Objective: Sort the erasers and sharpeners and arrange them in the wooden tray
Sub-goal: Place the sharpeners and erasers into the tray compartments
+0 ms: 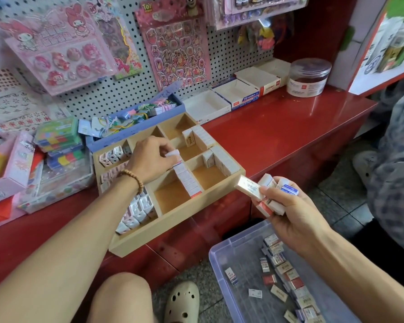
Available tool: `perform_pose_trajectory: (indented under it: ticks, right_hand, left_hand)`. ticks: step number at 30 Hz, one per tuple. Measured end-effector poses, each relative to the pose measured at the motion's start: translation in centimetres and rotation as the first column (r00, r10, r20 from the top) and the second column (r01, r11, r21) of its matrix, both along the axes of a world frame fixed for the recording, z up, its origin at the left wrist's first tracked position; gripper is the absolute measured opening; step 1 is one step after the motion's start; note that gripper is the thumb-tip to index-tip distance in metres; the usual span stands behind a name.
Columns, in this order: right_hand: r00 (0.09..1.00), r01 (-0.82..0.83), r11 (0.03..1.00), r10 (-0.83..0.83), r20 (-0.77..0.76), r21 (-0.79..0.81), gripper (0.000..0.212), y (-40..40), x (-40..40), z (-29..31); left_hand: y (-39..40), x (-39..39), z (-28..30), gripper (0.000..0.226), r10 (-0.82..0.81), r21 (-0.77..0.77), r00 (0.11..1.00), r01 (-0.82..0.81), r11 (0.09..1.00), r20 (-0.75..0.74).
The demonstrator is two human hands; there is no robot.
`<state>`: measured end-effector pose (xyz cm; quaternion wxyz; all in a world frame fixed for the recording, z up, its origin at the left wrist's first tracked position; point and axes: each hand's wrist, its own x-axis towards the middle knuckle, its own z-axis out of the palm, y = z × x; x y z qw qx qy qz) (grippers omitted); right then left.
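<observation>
White boxed erasers (187, 180) rowed in wooden tray (173, 226), left hand (151, 159) pinching one, right hand (287, 206) clutching several.

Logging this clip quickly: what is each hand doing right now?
Left hand: pinching one eraser above the row in the wooden tray.
Right hand: gripping a bunch of erasers beside the tray.

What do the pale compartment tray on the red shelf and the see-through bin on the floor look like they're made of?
The pale compartmented tray looks like unfinished light wood or plywood: matte walls, with browner board floors in the compartments. The see-through bin seems to be thin moulded plastic, faintly bluish, since the floor shows through it and its rim is glossy and rounded. Neither can be confirmed by look alone.
</observation>
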<state>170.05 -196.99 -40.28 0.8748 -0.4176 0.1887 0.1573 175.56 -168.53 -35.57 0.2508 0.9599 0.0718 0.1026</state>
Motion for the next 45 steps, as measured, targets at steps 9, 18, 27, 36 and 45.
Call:
perform_pose_trajectory:
  ticks: [9,18,27,36,45]
  right_hand:
    - [1.0,-0.029,0.999,0.028,0.013,0.016,0.048,0.5,-0.3,0.3]
    - [0.999,-0.015,0.999,0.014,0.041,0.033,0.04,0.6,0.0,0.6]
    - [0.999,0.03,0.995,-0.033,0.033,0.099,0.042,0.1,0.5,0.8]
    - [0.999,0.018,0.996,-0.022,0.044,0.092,0.044,0.3,0.8,0.8]
    - [0.998,0.048,0.996,-0.051,0.043,0.078,0.033,-0.9,1.2,-0.1]
  left_hand:
    - [0.5,-0.1,-1.5,0.009,0.107,-0.091,0.994,-0.109,0.99,-0.032]
    - [-10.5,-4.0,1.1,0.017,-0.309,-0.272,0.947,0.275,0.922,-0.09]
    - [-9.1,-1.8,3.8,0.014,-0.222,-0.551,0.972,0.146,0.821,-0.072]
    - [-3.8,4.4,2.9,0.022,-0.013,0.18,0.998,0.023,0.983,-0.059]
    - [-2.3,8.5,0.6,0.022,0.004,0.253,0.999,0.009,0.967,-0.052]
